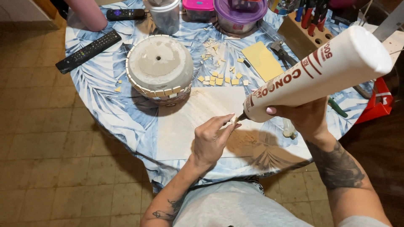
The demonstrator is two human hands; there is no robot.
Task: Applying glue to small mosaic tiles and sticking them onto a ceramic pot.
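My right hand (pixel 305 117) grips a large white adhesive tube (pixel 320 73) with red lettering, held slanted with its nozzle down to the left. The nozzle tip touches a small cream tile piece (pixel 233 120) pinched between the fingertips of my left hand (pixel 210 141). Both hands are above a pale rectangular board (pixel 185 126) on the round table. Behind the board stands an upturned grey concrete pot (pixel 159 65) with a ring of cream mosaic tiles around its rim.
Loose cream tiles (pixel 219 77) and a yellow sheet (pixel 263 61) lie beyond the board. Two black remotes (pixel 88 51) lie at the left, lidded containers (pixel 240 14) at the back, and a wooden tool block (pixel 301 35) and pliers (pixel 280 50) at the right. Tiled floor lies at the left.
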